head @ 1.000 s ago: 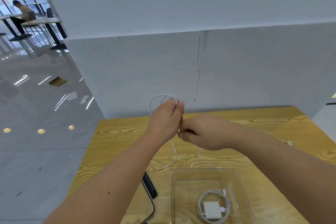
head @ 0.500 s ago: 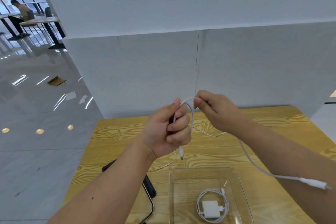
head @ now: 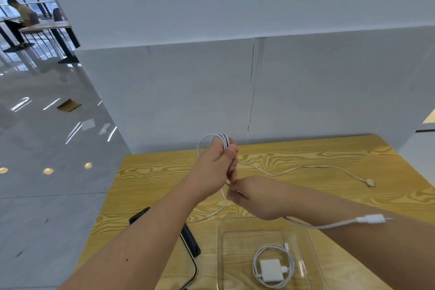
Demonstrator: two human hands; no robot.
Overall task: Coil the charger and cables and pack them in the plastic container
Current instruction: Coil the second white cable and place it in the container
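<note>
The left hand (head: 215,168) is raised over the table (head: 306,155), thumb up and fingers clenched round several round loops of smooth white cable (head: 223,141) that stand out above the fist. The right hand (head: 256,195) sits just below and touching it, back upward and wrist bent, its fingers curled in on the same cable. From under that wrist the cable's loose tail swings out to the right in the air, ending in a blocky white plug (head: 372,219).

The container (head: 219,242) is clear, glossy plastic, a shallow rounded rectangle at the near edge of the table, beneath the right forearm. In it lies the charger (head: 270,271), a flat white square block, ringed by a neatly coiled white cord (head: 255,259).

A thin cable (head: 306,166) lies slack in wavy curves across the yellow, strongly grained wood, its small connector to the far right. Left of the container lies a black slab (head: 190,240), partly hidden by the left forearm. Plain white panels (head: 188,89) back the table.
</note>
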